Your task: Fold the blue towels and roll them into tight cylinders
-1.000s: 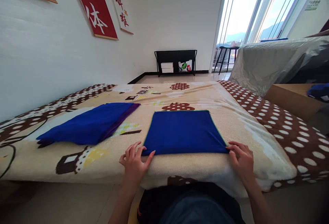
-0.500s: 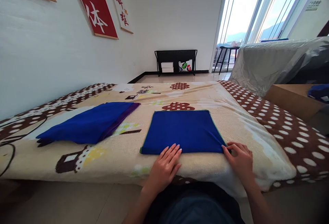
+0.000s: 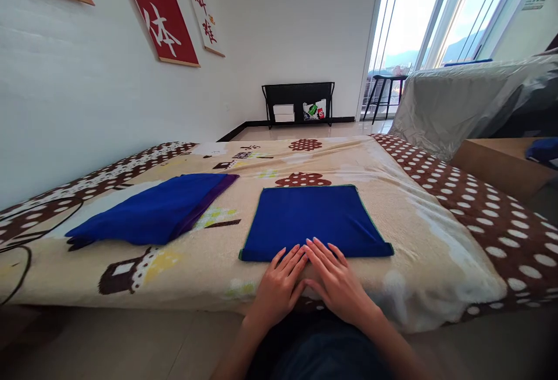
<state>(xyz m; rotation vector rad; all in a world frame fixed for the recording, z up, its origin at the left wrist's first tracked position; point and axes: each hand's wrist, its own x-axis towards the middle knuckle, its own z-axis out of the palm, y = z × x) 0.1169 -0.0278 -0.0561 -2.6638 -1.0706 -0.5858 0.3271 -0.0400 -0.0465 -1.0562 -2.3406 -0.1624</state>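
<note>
A blue cloth [image 3: 314,217] with green edging lies flat on the patterned blanket [image 3: 418,240], its near edge turned up into a narrow fold. My left hand [image 3: 281,281] rests on the middle of that near edge, fingers stretched out. Beside it my right hand [image 3: 333,278] lies flat as well, fingers extended over the same edge, and the two hands touch or nearly touch. To the left is a stack of blue cloths [image 3: 152,208] with a purple edge showing along its right side.
A cardboard box [image 3: 497,165] with blue cloth in it stands to the right of the blanket. Behind it is furniture under plastic sheeting [image 3: 462,101]. A black rack [image 3: 299,92] stands by the far wall, and a stool [image 3: 386,89] by the window.
My right hand has let go of the cloth's near right corner and moved left, next to my left hand. My left hand stays about where it was.
</note>
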